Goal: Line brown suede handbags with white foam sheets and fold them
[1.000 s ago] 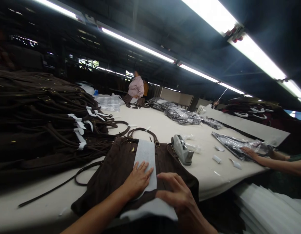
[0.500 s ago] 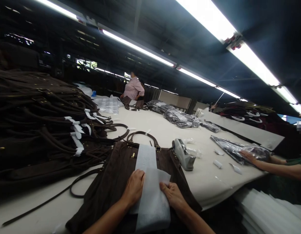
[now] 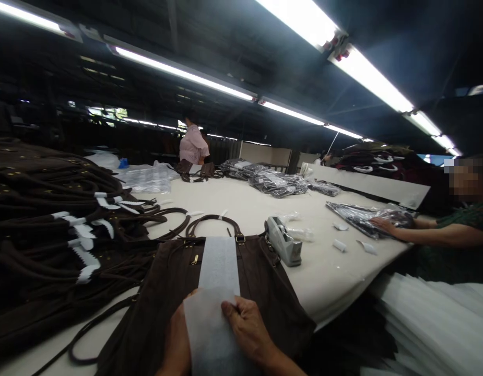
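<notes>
A dark brown handbag (image 3: 272, 292) lies in front of me, its looped handles (image 3: 215, 218) pointing away. Down its middle runs a white strip of thin packing sheet (image 3: 220, 261), with a loose flap toward me. My right hand (image 3: 249, 326) pinches the flap's edge between thumb and fingers. Beside the flap's left edge, my left hand (image 3: 176, 334) is low over the bag; the sheet covers its fingers, so its grip is hidden. Just right of the bag stands a grey tape dispenser (image 3: 284, 243).
Brown bags with white-wrapped handles (image 3: 49, 219) are heaped at left. Plastic-wrapped bags (image 3: 276, 180) lie farther back. At right, a co-worker's hand (image 3: 384, 225) rests on another wrapped bag (image 3: 354, 216). Paper scraps (image 3: 339, 245) litter the table (image 3: 319, 282); white sheets (image 3: 433, 318) are stacked lower right.
My right hand has moved the sheet's flap left, so it now covers my left hand's fingers. Both hands sit lower in view, and the scene has shifted left as my head turned.
</notes>
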A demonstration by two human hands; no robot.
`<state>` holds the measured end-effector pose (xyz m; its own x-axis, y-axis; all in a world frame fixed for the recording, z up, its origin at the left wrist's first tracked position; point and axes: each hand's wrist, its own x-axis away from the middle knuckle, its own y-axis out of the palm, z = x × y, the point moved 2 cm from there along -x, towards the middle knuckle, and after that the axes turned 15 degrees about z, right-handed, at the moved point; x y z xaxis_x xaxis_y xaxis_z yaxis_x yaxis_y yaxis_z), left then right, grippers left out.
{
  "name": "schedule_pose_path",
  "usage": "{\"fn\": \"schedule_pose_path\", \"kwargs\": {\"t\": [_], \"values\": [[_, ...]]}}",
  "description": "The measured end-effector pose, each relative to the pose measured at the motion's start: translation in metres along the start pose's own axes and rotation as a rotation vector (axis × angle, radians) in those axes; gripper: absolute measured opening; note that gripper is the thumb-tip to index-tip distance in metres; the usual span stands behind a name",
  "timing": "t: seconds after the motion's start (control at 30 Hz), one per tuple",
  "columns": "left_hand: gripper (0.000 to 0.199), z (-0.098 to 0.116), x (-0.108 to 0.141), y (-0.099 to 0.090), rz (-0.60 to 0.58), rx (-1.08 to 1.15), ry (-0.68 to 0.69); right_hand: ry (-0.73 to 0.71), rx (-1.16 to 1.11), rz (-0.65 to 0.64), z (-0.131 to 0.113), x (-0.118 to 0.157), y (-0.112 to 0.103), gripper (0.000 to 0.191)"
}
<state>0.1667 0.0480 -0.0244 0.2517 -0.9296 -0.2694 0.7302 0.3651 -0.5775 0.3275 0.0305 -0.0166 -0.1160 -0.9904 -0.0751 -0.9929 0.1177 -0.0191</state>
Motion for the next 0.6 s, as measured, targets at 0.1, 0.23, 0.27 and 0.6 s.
{"fn": "schedule_pose_path", "kwargs": {"t": [0.1,0.23,0.27,0.6], "values": [[0.018,0.005,-0.008,-0.005,-0.158,-0.008,0.033,0.162,-0.173,0.153,0.007,-0.006,-0.001,0.064],[0.021,0.007,-0.017,-0.008,-0.238,0.106,0.029,0.312,-0.367,0.337,0.012,-0.018,0.002,0.067],[0.031,0.005,-0.016,-0.007,-0.262,0.187,-0.019,0.329,-0.381,0.357,0.014,-0.021,0.003,0.065],[0.062,-0.012,0.005,0.005,-0.261,0.235,-0.014,0.261,-0.163,0.182,0.028,-0.032,0.008,0.051]]}}
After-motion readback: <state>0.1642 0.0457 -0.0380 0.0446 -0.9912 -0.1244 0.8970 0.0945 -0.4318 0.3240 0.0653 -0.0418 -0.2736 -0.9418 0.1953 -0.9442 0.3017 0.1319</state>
